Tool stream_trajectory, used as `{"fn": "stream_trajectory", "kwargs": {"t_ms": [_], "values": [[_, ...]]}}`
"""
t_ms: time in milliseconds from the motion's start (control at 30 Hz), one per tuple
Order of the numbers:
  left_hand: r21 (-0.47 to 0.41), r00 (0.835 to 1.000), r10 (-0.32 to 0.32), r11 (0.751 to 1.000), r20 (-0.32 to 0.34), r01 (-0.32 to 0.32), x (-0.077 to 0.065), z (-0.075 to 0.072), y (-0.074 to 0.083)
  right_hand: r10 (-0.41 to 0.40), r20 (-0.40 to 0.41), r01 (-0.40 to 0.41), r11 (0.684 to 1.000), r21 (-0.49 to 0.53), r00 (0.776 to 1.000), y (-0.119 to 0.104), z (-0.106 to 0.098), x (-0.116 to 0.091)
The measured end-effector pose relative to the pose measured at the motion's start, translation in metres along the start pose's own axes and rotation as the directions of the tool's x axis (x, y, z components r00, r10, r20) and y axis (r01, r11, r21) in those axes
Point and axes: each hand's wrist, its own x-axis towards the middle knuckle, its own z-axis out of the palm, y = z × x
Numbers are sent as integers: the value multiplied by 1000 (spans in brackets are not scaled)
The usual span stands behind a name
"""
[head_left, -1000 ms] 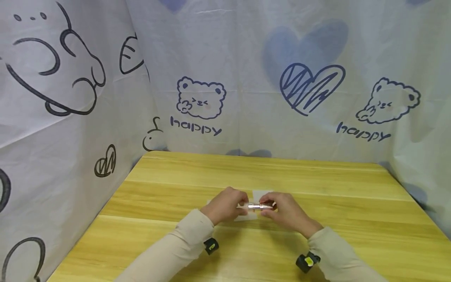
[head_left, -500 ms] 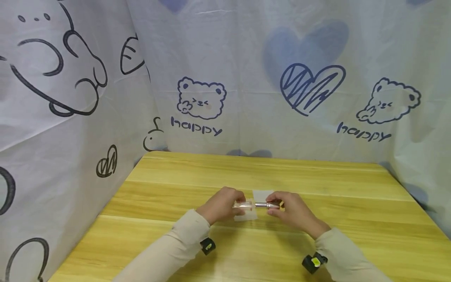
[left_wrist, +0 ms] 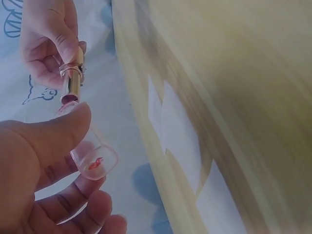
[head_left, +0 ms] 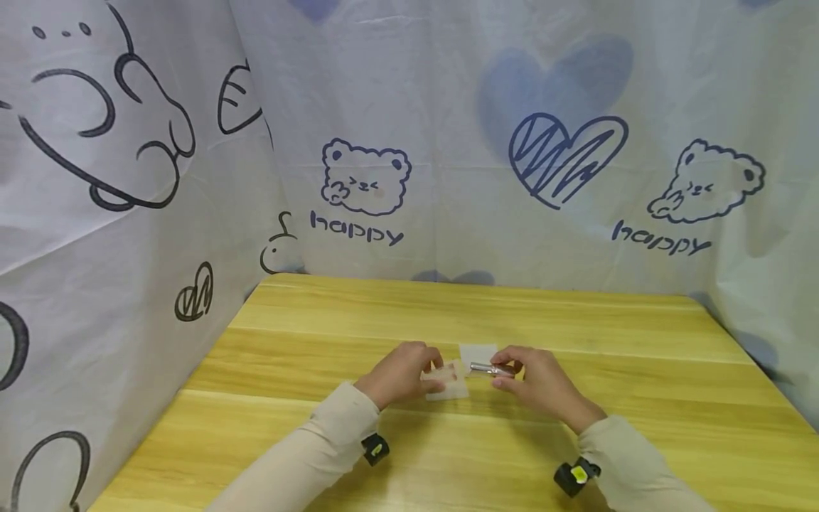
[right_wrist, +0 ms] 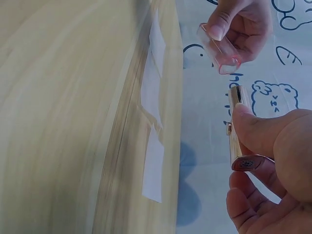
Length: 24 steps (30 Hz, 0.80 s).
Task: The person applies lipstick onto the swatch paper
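My left hand (head_left: 398, 373) pinches a clear lipstick cap (left_wrist: 100, 163) between thumb and fingers; a small red mark shows on it. In the right wrist view the cap (right_wrist: 219, 51) appears as a see-through sleeve with pinkish edges. My right hand (head_left: 544, 384) grips a lipstick tube (head_left: 484, 369), shiny and metallic, its narrower bare end pointing left toward the cap. A dark round label (right_wrist: 247, 164) marks the tube's base. In the head view a gap separates tube and cap. Both are held above the table.
White paper pieces (head_left: 477, 351) lie on the wood-grain table (head_left: 320, 309) beneath and behind the hands. A white curtain (head_left: 448, 235) with printed bears and hearts stands along the back and sides. Black wrist cameras (head_left: 577, 475) sit at both cuffs.
The tube and cap were together one second ago; they have since come apart. My right hand has moved right with the tube, and the left hand has shifted slightly left with the cap.
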Motion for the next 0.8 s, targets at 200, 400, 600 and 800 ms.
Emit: {"fn": "stream_trajectory", "kwargs": {"t_ms": [200, 400, 600, 800], "values": [[-24, 1000, -20, 1000, 11, 20, 1, 3, -2, 49, -12, -49, 999, 24, 999, 1, -1, 2], [-60, 1000, 5, 998, -8, -5, 0, 6, -2, 64, -24, -63, 997, 40, 998, 1, -1, 2], [-64, 1000, -5, 998, 17, 6, -3, 10, 0, 63, -22, -62, 996, 56, 998, 0, 0, 2], [-102, 996, -44, 993, 78, 52, -7, 14, 2, 78, -16, -77, 995, 66, 997, 1, 2, 1]]}}
